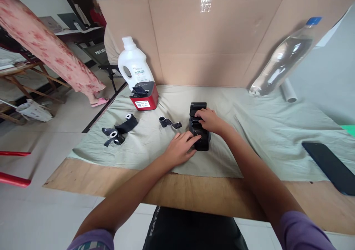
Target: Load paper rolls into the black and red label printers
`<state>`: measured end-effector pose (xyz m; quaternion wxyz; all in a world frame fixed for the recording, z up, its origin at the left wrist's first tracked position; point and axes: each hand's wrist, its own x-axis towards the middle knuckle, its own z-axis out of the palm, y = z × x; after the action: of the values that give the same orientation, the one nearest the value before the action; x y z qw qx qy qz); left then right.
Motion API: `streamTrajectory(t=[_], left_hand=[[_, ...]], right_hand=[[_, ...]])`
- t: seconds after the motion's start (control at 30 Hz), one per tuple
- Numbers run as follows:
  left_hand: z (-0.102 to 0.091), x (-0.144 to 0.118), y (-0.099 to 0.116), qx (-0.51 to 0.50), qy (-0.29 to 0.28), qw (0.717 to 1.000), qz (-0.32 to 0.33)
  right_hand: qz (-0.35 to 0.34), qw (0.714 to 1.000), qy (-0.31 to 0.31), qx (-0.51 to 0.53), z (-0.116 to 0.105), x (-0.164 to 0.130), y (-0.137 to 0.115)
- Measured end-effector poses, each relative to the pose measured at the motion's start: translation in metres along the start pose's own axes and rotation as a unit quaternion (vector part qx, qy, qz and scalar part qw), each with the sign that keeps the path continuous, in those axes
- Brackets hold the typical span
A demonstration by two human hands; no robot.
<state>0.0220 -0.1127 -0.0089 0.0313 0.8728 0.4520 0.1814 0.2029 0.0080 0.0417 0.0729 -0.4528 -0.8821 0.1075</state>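
A black handheld device (203,143), much like a portable receipt printer, lies on the cloth with its lid (198,108) flipped up at the far end. My left hand (179,148) rests against its left side, fingers reaching over the body and thumb low by the near end. From the right, my right hand (210,120) bends its fingers down into the space below the lid; their tips are partly hidden. Just left of the device is a small black roll (163,122) with its strip partly unwound. Farther left lie two more black rolls, one upper (129,121) and one lower (116,137).
A red and black box-shaped machine (145,98) stands before a white detergent bottle (135,65). Cardboard (194,39) walls the back. A large water bottle (285,61) leans at right by a white tube (288,91). A dark phone (330,165) lies front right. Two people are beyond, left.
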Motion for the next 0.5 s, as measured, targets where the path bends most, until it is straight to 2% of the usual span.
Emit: streamTrajectory(t=[0.17,0.27,0.4,0.5], left_hand=[[0.000,0.001,0.001,0.003,0.001,1.000,-0.013],[-0.002,0.001,0.005,0.006,0.009,1.000,-0.029],[-0.004,0.001,0.011,-0.019,0.014,0.996,-0.086],[-0.001,0.000,0.013,-0.094,0.006,0.987,-0.127]], right_hand=[[0.032,0.999,0.014,-0.025,0.011,0.006,0.004],[0.034,0.998,0.047,-0.021,0.013,0.007,0.004],[0.044,0.986,0.159,0.024,0.010,0.005,0.002],[0.047,0.969,0.240,0.032,0.007,0.004,0.003]])
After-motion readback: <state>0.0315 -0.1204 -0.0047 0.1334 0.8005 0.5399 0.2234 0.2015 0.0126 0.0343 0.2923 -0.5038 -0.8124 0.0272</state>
